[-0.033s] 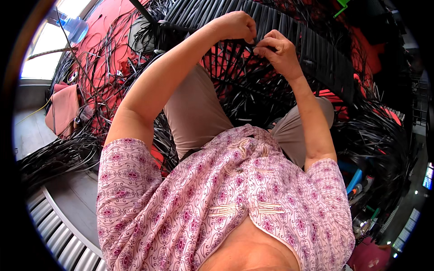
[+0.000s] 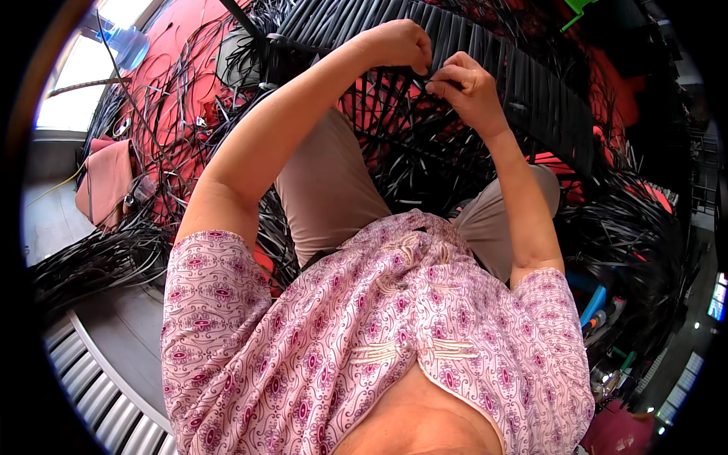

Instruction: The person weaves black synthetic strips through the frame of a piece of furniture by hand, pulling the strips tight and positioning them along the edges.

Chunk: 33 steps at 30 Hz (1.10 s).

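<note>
A black panel of closely wound flat strips (image 2: 485, 53) lies across the far side, beyond my knees. At its near edge my left hand (image 2: 402, 47) is closed in a pinch, fingers pointing down. My right hand (image 2: 472, 87) pinches just beside it, thumb and forefinger together, the fingertips of both hands almost meeting. A thin black strip (image 2: 428, 76) seems to run between the two pinches, though it is hard to separate from the dark background. Below the hands, loose black strip ends (image 2: 425, 144) hang and spread between my knees.
Tangled black strips (image 2: 637, 250) are heaped at the right, with more on the red floor covering (image 2: 171, 68) at the left. A pink cloth (image 2: 106, 182) and a clear blue bottle (image 2: 130, 47) lie at the left. Several tools with coloured handles (image 2: 599, 318) sit beside my right elbow.
</note>
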Available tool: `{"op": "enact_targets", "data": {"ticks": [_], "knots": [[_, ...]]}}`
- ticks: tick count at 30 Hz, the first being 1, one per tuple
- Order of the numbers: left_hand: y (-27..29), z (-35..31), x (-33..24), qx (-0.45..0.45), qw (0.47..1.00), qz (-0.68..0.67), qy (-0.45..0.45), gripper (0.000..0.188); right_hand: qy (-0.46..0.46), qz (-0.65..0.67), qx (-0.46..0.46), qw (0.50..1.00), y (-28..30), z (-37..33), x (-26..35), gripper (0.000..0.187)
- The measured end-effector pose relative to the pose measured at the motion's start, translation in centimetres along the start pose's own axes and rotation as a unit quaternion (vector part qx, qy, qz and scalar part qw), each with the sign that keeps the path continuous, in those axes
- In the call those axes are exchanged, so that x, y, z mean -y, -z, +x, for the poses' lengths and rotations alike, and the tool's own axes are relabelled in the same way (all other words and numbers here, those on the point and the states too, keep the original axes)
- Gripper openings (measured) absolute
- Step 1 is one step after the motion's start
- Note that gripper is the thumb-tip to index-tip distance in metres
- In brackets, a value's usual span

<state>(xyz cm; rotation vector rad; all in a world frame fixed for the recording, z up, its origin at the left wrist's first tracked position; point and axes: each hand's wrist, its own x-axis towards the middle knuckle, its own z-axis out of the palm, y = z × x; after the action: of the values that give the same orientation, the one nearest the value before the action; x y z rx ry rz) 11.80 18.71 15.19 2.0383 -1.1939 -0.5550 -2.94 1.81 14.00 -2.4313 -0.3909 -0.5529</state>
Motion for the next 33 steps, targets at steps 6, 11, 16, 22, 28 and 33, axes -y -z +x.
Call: {"op": "enact_targets", "data": {"ticks": [6, 11, 16, 22, 28, 33], "knots": [[-0.5, 0.3, 0.2, -0.015, 1.000, 0.011, 0.002, 0.021, 0.158, -0.163, -0.038, 0.973, -0.4, -0.1, 1.5, 0.016], [0.8, -0.7, 2.1, -0.036, 0.992, -0.109, -0.059, 0.021, -0.016, 0.023, -0.037, 0.999, -0.6, -0.1, 0.4, 0.016], [1.4, -3.3, 4.3, -0.181, 0.967, -0.175, -0.043, 0.017, -0.058, 0.017, 0.019, 0.998, -0.1, 0.3, 0.8, 0.019], [2.3, -5.8, 5.4, -0.206, 0.976, -0.017, -0.062, 0.015, -0.069, -0.013, 0.013, 0.997, -0.5, 0.6, 1.1, 0.022], [2.6, -6.3, 5.2, -0.201, 0.973, 0.050, -0.105, 0.014, -0.078, -0.021, 0.030, 0.996, -0.4, 0.9, 0.7, 0.024], [0.8, -4.4, 4.7, -0.193, 0.951, 0.135, -0.199, 0.013, -0.087, 0.010, 0.014, 0.996, -0.6, 0.5, 0.8, 0.023]]}}
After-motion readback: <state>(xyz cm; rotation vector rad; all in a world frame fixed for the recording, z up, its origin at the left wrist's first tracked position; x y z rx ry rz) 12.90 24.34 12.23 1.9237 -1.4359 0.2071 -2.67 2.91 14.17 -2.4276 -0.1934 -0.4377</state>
